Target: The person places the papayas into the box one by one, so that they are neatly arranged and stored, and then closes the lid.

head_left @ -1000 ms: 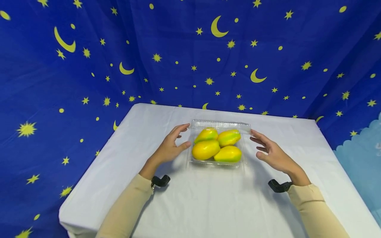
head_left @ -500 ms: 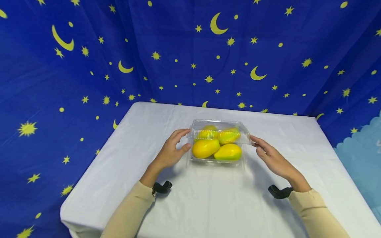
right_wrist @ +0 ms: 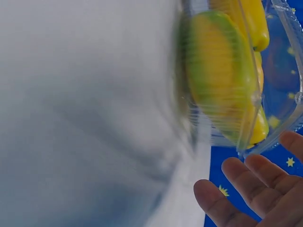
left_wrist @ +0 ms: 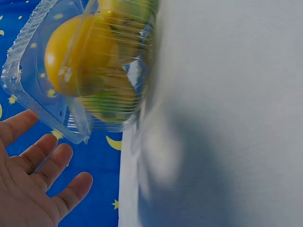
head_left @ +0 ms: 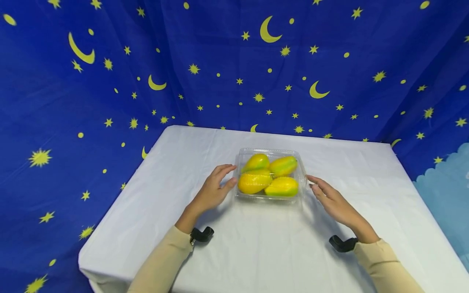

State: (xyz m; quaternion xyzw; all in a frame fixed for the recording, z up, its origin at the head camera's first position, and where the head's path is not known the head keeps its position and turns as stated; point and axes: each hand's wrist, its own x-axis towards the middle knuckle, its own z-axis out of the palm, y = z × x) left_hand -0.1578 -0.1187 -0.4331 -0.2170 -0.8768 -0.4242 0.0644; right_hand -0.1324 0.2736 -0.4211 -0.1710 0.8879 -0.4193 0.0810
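Several yellow-green mangoes (head_left: pixel 254 182) lie inside a clear plastic clamshell box (head_left: pixel 269 197) on the white table. Its hinged lid (head_left: pixel 269 152) tilts low over them, its front edge raised above the box's rim. On the box's left side is my left hand (head_left: pixel 212 190), fingers spread and bent slightly; in the left wrist view its index fingertip (left_wrist: pixel 31 115) is right at the lid's edge. My right hand (head_left: pixel 335 203) is at the opposite side, fingers extended with the tips by the lid's right edge. The right wrist view shows a fingertip (right_wrist: pixel 289 138) close to the lid's corner.
A white cloth covers the table (head_left: pixel 264 248). Behind it hangs a blue curtain (head_left: pixel 220 53) with yellow moons and stars. Each wrist wears a black camera mount, the left mount (head_left: pixel 202 235) and the right mount (head_left: pixel 342 243) both jutting inward.
The lid has swung from upright at the back down over the mangoes. Both hands have come toward the person along with it, staying at its two sides.
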